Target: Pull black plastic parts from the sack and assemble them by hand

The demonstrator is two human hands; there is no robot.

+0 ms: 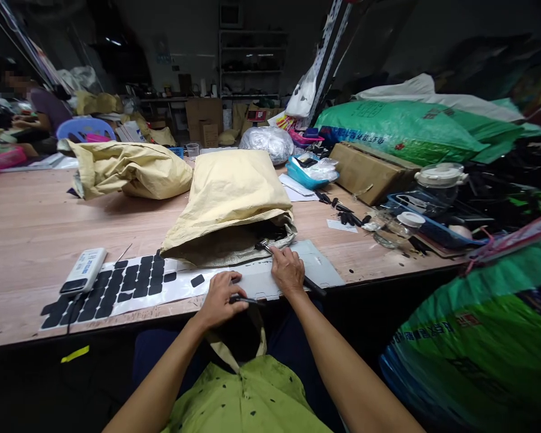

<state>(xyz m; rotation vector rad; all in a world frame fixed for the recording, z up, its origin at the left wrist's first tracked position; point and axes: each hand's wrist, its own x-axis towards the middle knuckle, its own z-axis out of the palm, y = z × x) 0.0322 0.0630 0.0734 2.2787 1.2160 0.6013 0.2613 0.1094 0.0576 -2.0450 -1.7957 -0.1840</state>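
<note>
My right hand (pixel 288 270) is closed around a slim black rod-like piece (pixel 314 286) with a shiny metal end that points to the mouth of a tan sack (pixel 241 180). Dark items lie inside the sack's open mouth, too shadowed to name. Close to the table edge, my left hand (pixel 220 299) pinches a thin dark piece (pixel 247 299) of unclear kind. Under the hands lies a grey board (pixel 318 264). To the left, a white sheet (pixel 180 287) carries rows of black rounded stickers (pixel 137 276), with one loose sticker (pixel 198 281) near my left hand.
A white device (pixel 85 270) rests on the sheet's left end. Behind stand another tan sack (pixel 135 171), a blue basin (pixel 313 171) and a cardboard box (pixel 372 171). Jars (pixel 439 180) and green sacks (pixel 469 337) crowd the right. A person (pixel 49 111) sits far left.
</note>
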